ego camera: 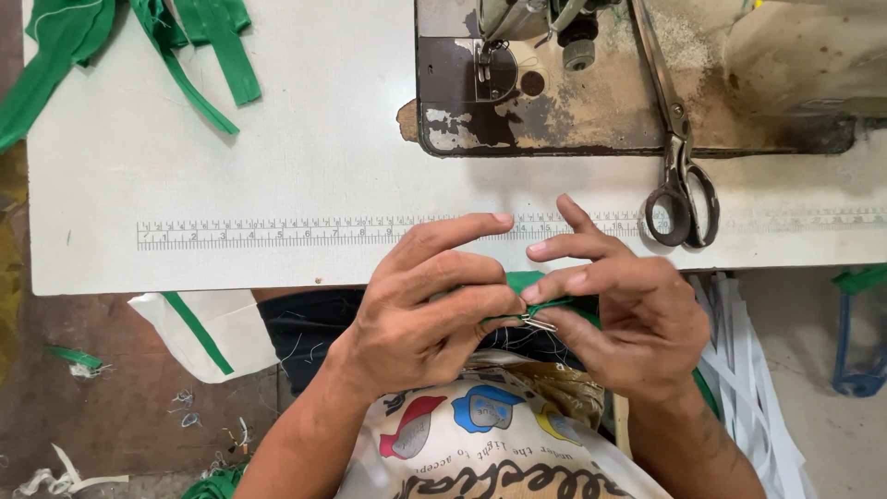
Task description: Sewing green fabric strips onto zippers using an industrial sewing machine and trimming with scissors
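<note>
Printed shirt fabric (480,444) sat closest to the lens, at 6 o'clock, with coloured cartoon patches on it. Just above that, both my hands met over my lap at the table's near edge. Left hand (425,310) was curled, thumb and fingers pinched on a narrow green fabric strip (525,281) at its right end. Right hand (617,310) gripped the same strip from the 3 o'clock side, thumb and forefinger closed on it, other fingers fanned loose toward 11 o'clock. A small metal clip or snips (538,322) showed between the two hands, right under the strip; couldn't tell which hand held it. The strip's tail ran down behind my right wrist toward 5 o'clock.

White work table (231,166) filled the upper half, with a printed ruler strip (277,231) running across it, just past my fingertips. Sewing machine bed (554,111), worn and rusty, sat at 12 to 1 o'clock. Scissors (682,176) lay at 2 o'clock, blades on the machine bed, handles over the ruler, near my right hand but not touching. Green fabric strips (185,55) piled at 10 o'clock, well apart. White cloth with a green stripe (203,333) hung off the table edge at 8 o'clock. White strips (748,370) hung at 4 o'clock. Thread scraps (185,407) littered the floor at 7 o'clock.
</note>
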